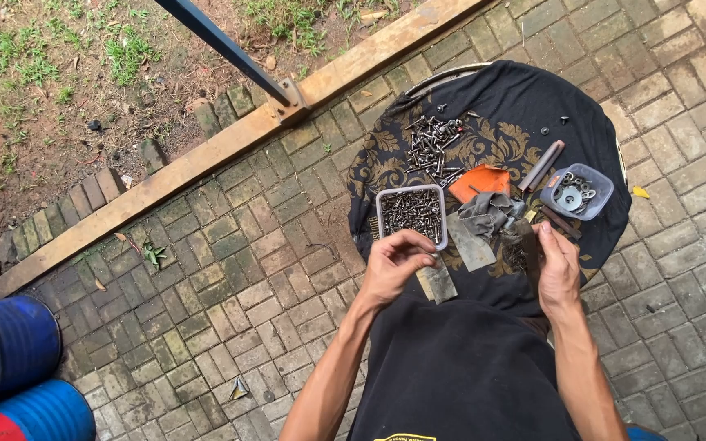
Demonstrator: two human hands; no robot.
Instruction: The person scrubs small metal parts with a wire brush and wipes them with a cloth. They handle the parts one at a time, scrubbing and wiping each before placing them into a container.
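While the left hand (392, 263) curls over the near edge of the round, cloth-covered table (606, 131), its fingertips are pinched together on something too small to make out, and they hang just above the near rim of the clear plastic tub of screws (412, 214). That tub lies straight ahead of the left hand, almost touching it, with its long sides running away from the person. A grey strip of sandpaper (437, 282) lies just right of that hand, at the near edge of the dark patterned cloth (504, 102).

Across from it, the right hand (557, 269) is closed around a dark, rusty bar (528, 249) that stands nearly upright in the grip, its long axis pointing away toward the middle of the table. The left hand is clearly the nearer one to the tub; the right is well apart from it.

Further in, a crumpled grey rag (484, 214) sits between the two hands, with an orange scrap (480, 181) behind it. Toward the right edge rests a bluish tray of washers (577, 193), a metal rod (542, 165) lying slantwise beside it. Nearer the far edge, a loose heap of screws (433, 147) is spread on the cloth.
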